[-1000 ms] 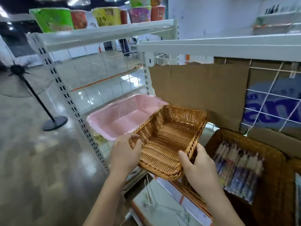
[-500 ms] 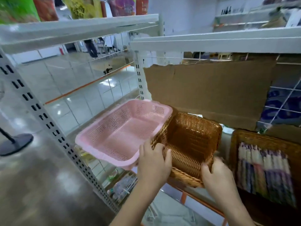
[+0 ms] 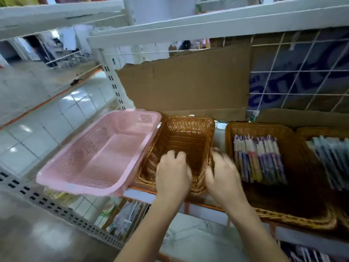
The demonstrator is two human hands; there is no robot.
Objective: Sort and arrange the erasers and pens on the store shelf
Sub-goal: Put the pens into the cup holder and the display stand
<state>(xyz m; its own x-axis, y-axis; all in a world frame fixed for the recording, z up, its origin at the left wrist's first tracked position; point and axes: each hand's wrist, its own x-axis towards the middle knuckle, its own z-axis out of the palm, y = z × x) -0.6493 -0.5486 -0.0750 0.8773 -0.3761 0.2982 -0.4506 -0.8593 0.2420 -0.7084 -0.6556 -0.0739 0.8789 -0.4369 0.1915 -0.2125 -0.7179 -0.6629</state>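
A small empty wicker basket (image 3: 187, 137) sits on the shelf between a pink plastic basket (image 3: 81, 187) and a larger wicker basket (image 3: 294, 220). Several pens (image 3: 258, 159) lie side by side in that larger one. My left hand (image 3: 172, 173) grips the small basket's front rim, fingers curled over the edge. My right hand (image 3: 224, 176) is blurred at the basket's front right corner, thumb inside the rim and fingers outside. No erasers are visible.
The empty pink basket overhangs the shelf's left front corner. At the far right lie bluish packets (image 3: 332, 159) in another wicker basket. Torn cardboard (image 3: 188, 86) and a white wire grid (image 3: 302, 72) back the shelf. A white shelf board (image 3: 207, 25) runs overhead. Packaged goods (image 3: 128, 218) lie below.
The small wicker basket was held tilted in the air; it has come down onto the shelf beside the pink basket. Both hands followed it in, and my view moved closer.
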